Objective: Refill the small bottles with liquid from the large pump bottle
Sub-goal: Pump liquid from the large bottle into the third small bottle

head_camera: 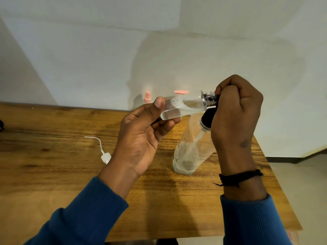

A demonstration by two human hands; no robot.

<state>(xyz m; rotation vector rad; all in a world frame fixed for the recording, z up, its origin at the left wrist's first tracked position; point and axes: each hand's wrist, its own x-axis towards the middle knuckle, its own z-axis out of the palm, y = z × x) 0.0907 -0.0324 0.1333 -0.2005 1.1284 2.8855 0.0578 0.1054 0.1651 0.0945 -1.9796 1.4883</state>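
- Our wooden table (53, 131) carries the large pump bottle (191, 152), standing upright.
- Our right hand (235, 117), its grip curled tight, pinches the bottle's black pump head (211, 98).
- Our left hand (141, 138) holds the small bottle (182, 107) tilted at the nozzle (partly filled).
- A white cap with tube (105, 156) lies nearby.

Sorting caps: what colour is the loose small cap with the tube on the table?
White cap, seen in the head view.

text: none legible | labels: none | bottles: unmarked
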